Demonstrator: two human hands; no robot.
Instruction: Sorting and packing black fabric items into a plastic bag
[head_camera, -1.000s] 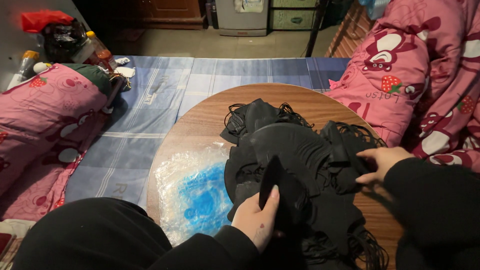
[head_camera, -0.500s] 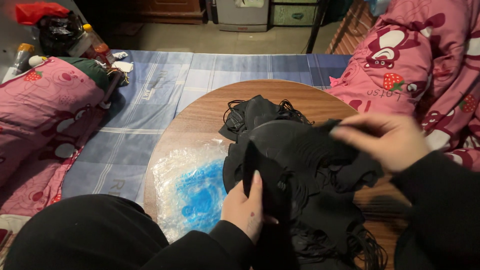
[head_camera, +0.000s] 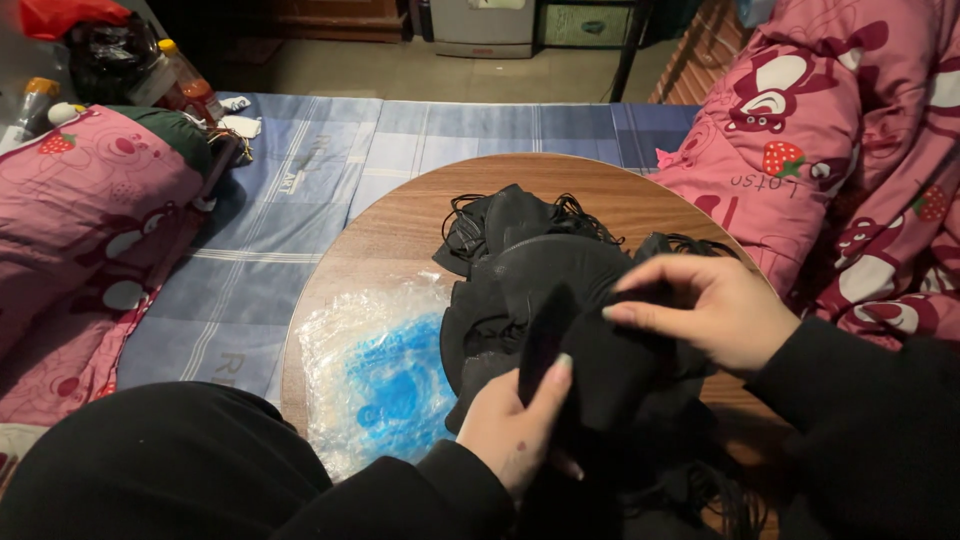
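Clearly soft and light: black face mask (head_camera: 600, 370) pinched between left hand (head_camera: 515, 425) thumb and right hand (head_camera: 715, 310) fingertips; best gripped at edges.

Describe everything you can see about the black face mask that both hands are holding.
The black face mask looks like soft, matte fabric, folded or bunched. It is lifted over a pile of similar black masks on the round wooden table. The left hand grips it from below, thumb up; the right hand pinches its upper edge. Its ear loops cannot be told apart.
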